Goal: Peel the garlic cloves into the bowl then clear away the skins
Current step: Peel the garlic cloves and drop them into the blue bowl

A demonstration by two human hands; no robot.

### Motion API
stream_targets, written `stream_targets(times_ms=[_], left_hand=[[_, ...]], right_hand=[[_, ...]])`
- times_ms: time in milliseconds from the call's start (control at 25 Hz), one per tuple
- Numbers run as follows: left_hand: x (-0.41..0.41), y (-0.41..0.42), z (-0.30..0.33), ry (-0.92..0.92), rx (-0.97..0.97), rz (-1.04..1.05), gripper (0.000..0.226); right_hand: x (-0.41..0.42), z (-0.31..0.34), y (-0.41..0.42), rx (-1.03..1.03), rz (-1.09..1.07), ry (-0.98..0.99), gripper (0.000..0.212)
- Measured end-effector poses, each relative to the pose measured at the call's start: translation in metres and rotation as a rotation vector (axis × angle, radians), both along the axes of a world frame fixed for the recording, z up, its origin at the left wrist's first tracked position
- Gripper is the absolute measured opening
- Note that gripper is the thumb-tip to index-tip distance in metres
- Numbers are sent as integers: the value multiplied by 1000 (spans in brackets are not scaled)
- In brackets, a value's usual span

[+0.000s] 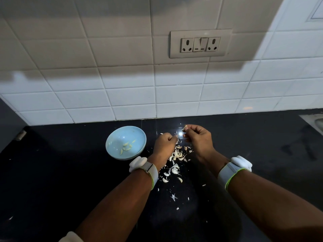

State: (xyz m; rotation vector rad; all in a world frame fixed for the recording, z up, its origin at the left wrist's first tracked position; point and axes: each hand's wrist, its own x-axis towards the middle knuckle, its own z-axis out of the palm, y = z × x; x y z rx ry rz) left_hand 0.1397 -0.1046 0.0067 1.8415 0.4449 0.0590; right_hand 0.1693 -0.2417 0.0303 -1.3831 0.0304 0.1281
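Black glossy countertop [70, 180], light blue bowl [111, 140] resting on it, garlic skins [177, 154] scattered just beside

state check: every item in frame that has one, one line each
left hand: fingers curled, pinching a bit of skin
right hand: pinching a garlic clove, partly peeled
bowl: upright, holds a few peeled cloves
skins: loose, scattered on the counter between the wrists
wall switch: position unclear

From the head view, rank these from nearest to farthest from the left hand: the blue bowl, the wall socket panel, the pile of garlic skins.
From the left hand:
1. Pile of garlic skins, just to its right on the counter, next to the hand.
2. Blue bowl, to its left, a short gap away.
3. Wall socket panel, high on the tiled wall, far beyond.
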Motion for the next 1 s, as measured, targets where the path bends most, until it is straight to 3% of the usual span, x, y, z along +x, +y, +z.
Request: stream_targets(times_ms=[40,120,160,280,440,800,1000], left_hand=[[-2,-1,3,-10,-12,2,6],[-2,-4,8,-8,-94,-13,30],[-3,-6,12,-10,-136,-29,32],[-3,-12,16,-56,-142,-55,18],[0,-13,11,-153,-55,-29,22],[-7,-11,14,-261,-55,-94,19],[-8,-8,12,-311,39,-133,18]], right_hand=[[0,-1,0,-6,-5,-8,12],[0,-3,-2,-35,-7,-39,15],[0,-4,-3,-62,4,-55,16],[-1,-7,-4,-147,56,-79,15],[-6,-4,-1,-93,96,-67,15],[-4,9,-5,303,272,307,19],[3,4,-10,302,312,401,21]])
